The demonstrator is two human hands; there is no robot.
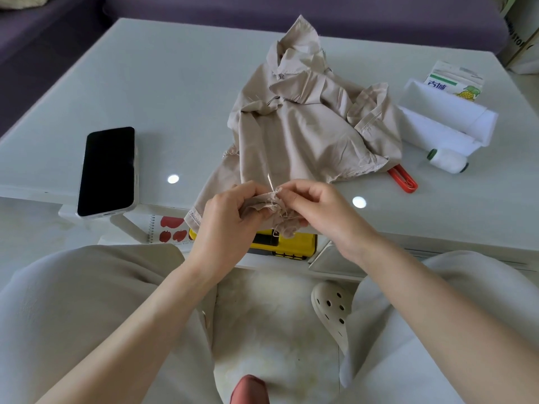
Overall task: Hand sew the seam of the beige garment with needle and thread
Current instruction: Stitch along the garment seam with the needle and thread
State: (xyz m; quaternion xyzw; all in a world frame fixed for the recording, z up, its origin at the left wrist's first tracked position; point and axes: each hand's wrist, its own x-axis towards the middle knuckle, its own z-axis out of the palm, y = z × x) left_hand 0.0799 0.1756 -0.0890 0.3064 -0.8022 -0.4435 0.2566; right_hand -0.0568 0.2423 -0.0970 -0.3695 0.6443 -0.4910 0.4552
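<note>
Apprentice: Needle (269, 182) first: where does it stand against the hands?

Tailor: Between them, at the centre of the frame. It rises out of the bunched seam, its long axis slanting toward the upper left and its free end pointing away from the person. The right hand (318, 205) sits at its base. The left hand (230, 211) is just beside it, on the left.

Apprentice: And the grips?

Tailor: The left hand's fingers curl round a fold of the beige garment (306, 126). The right hand's thumb and forefinger pinch the seam where the needle comes out, with the lower fingers under the cloth. Whether they also hold the needle's lower end cannot be told.

Apprentice: The rest of the garment?

Tailor: It lies crumpled on the white table (175, 83), running from the hands toward the upper centre.

Apprentice: So the pull?

Tailor: Probably up and away along that slant. The right forefinger is nearer the shaft, so that hand would likely take it.

Apprentice: Any writing?

Tailor: The carton (449, 83) at the right shows a pineapple, a green stripe and blue Chinese characters, half hidden and not surely readable. A box (514, 33) at the upper right edge bears letters like "STO". The thread spool (447, 160) and the dark phone (108, 170) show none.
</note>
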